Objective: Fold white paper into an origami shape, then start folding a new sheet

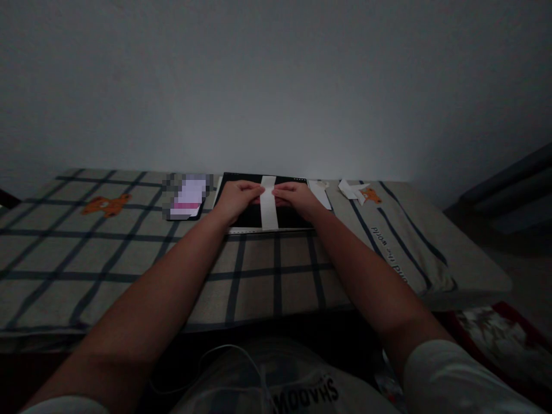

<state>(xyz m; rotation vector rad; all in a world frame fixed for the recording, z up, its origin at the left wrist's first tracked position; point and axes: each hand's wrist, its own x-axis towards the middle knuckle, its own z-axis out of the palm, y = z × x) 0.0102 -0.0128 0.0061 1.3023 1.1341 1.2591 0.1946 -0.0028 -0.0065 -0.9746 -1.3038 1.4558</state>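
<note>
Tabletop [276,276]: covered by a checked cloth with dark stripes; an orange bear patch [106,204] lies at its left.
Blurred card [188,197]: flat on the cloth, just left of the black sheet, untouched.
Left hand [237,198]: palm down on the black sheet, fingers curled in, fingertips pressing the left edge of the white paper strip.
Black sheet [254,214]: flat at the far middle of the tabletop, under both hands.
White paper strip [268,208]: a long narrow band lying front to back across the black sheet, between the two hands; it looks already folded narrow, and the crease seems to be under the fingers now.
Right hand [297,198]: palm down, fingers bent, pinching the strip's right edge.
Paper pieces [351,190]: white bits lie to the right, near a second orange patch [371,196]; one narrow piece [319,194] is just beside the right hand. Whether these are finished folds or scraps is too small to tell.
</note>
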